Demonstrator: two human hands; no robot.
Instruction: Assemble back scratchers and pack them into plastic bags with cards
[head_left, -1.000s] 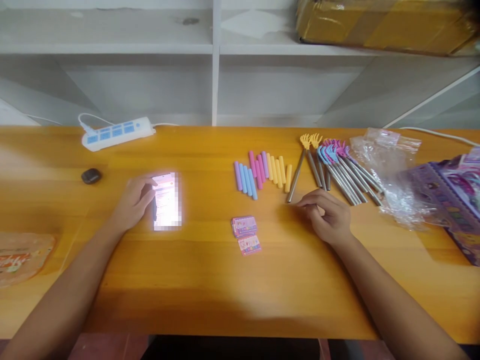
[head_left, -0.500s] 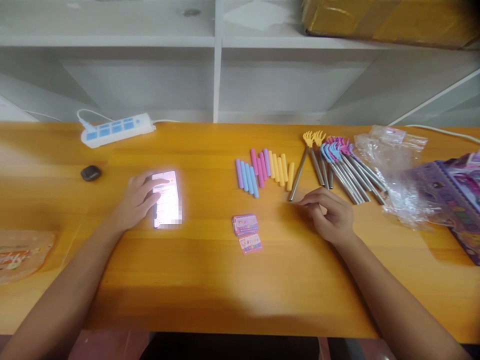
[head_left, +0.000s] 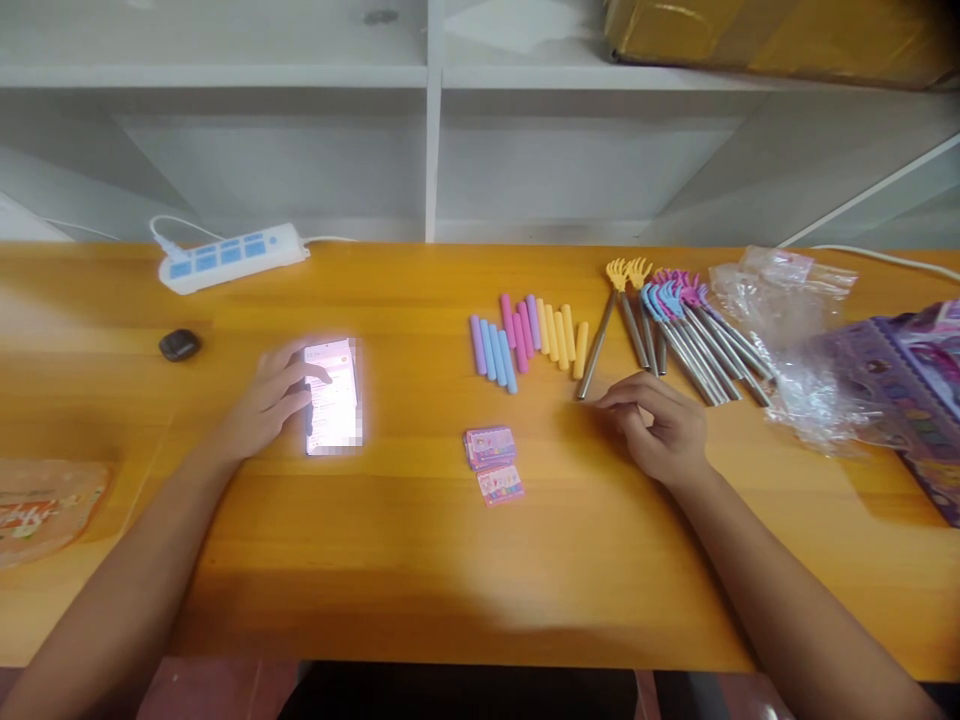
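Observation:
My left hand (head_left: 268,402) lies over the left edge of a lit phone (head_left: 334,420), fingers spread and a fingertip on the screen. My right hand (head_left: 660,425) rests on the table, holding nothing, its forefinger stretched out and the other fingers loosely bent. Its fingertips are close to the handle end of a yellow back scratcher (head_left: 598,345). Behind it lie several more back scratchers (head_left: 694,345) with metal handles and yellow, blue, pink and purple claw heads. Between the hands are several coloured tubes (head_left: 521,335) in purple, blue, pink and yellow, and a small stack of printed cards (head_left: 490,447).
Clear plastic bags (head_left: 795,350) and a purple printed package (head_left: 900,400) lie at the right. A white power strip (head_left: 232,258), a small black case (head_left: 179,345) and an orange printed bag (head_left: 49,510) are at the left. Shelves (head_left: 433,150) holding a carton (head_left: 780,40) rise behind the table.
A finger of my left hand has shifted down and left on the phone screen. The right hand stays in place.

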